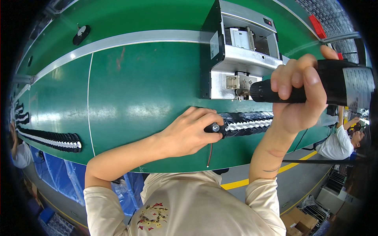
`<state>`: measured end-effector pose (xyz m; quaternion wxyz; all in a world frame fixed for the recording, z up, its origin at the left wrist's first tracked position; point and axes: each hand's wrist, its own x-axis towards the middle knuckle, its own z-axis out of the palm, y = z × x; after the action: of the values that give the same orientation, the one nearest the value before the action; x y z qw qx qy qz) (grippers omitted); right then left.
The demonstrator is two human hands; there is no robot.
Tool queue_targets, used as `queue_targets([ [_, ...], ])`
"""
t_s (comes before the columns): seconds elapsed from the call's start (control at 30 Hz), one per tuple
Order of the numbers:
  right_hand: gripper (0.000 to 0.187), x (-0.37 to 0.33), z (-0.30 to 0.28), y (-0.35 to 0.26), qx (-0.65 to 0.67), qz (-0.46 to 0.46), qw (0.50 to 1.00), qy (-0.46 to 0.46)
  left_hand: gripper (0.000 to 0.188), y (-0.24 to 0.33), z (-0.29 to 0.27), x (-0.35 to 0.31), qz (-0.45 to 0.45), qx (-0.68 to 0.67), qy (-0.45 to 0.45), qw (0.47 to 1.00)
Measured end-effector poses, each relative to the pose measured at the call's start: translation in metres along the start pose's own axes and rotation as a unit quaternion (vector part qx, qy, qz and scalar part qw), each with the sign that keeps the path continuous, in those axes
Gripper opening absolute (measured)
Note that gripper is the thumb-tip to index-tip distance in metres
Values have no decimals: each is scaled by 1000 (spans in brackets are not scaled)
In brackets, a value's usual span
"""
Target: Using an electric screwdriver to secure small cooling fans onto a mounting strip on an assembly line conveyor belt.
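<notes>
My right hand [301, 88] is wrapped around a black power screwdriver [330, 80] at the right. The screwdriver lies nearly level, its tip at the metal outlet of a silver and black screw feeder [246, 59]; whether a screw is on the bit cannot be seen. My left hand [193, 131] closes around a black piece [214, 128] with a round silver spot. That piece is at the left end of a long black row [250, 122] with a white ridged strip along it. A thin dark red wire [210, 155] hangs below my left fingers.
Another black-and-white row [51, 139] lies at the table's left end. A small black object with a pale disc [81, 34] is beyond the metal rail [138, 37]. The green table [141, 78] spans the view. At the right, a person [340, 141] in white sits; a red bin [317, 26] is behind.
</notes>
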<state>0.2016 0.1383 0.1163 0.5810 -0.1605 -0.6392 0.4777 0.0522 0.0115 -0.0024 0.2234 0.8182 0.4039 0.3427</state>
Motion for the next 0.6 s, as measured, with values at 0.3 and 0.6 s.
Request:
queue_targets([
  [0.3, 42, -8, -1, 5, 85, 21, 996, 6, 27, -5, 6, -8, -2, -6, 35, 999],
  [0.6, 46, -56, 8, -15, 83, 62, 995, 3, 26, -7, 8, -11, 6, -14, 42, 999],
])
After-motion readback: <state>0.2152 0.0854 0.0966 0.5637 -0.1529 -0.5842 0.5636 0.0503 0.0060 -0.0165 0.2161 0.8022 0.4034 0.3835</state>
